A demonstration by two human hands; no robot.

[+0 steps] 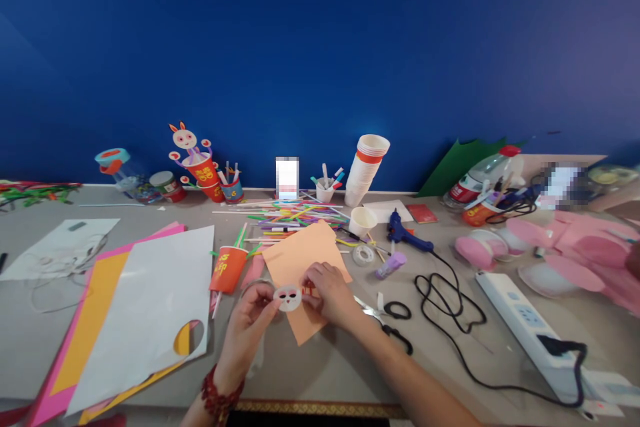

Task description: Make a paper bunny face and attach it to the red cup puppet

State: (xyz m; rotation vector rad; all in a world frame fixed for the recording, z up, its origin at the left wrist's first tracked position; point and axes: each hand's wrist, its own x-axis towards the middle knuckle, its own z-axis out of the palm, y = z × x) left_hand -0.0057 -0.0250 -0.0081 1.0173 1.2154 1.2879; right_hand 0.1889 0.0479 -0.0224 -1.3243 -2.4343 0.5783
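Note:
My left hand [253, 317] pinches the left edge of a round white paper face [287, 298] with dark eyes and pink marks. Curled at the other side of that face is my right hand [327, 293], over a sheet of orange paper [290, 257]. Small red-orange marks or strips show by its fingers; what it grips there I cannot make out. Just right of it lie open scissors [397, 310] with black handles. Behind my left hand stands a red paper cup [229, 270] with green strips.
Coloured paper sheets [155, 287] lie at left. A blue glue gun [407, 233], its black cord, a purple glue stick [391, 265] and a tape roll [363, 254] are at right, before a power strip [525, 327]. Stacked cups [365, 173] and pipe cleaners [280, 223] stand behind.

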